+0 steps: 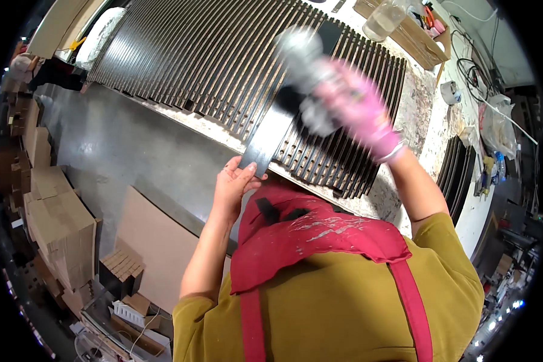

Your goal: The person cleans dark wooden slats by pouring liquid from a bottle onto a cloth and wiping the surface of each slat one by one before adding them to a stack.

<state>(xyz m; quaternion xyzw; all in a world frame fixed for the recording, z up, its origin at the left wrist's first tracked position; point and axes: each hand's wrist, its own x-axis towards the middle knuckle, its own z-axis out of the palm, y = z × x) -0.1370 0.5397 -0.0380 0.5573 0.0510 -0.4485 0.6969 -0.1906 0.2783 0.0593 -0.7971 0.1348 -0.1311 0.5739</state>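
Note:
My left hand (235, 184) pinches the near end of a wide, flat black slat (264, 142) between thumb and fingers. The slat lies across rows of narrow dark strips (181, 51) on the bench. Over its far part is my right hand (356, 105), in a pink glove and smeared by motion. Its fingers are closed on a whitish wad (300, 53), perhaps cloth, also blurred; part of the wad shows below the fingers. Glove and wad hide some of the slat's middle.
At the far right of the bench stand a cardboard box (425, 45) with tools and a clear plastic jar (385, 21). A tape roll (450, 93) and more dark strips (456, 175) lie to the right. Cartons (60, 223) stand on the floor at left, where another person (48, 72) is visible.

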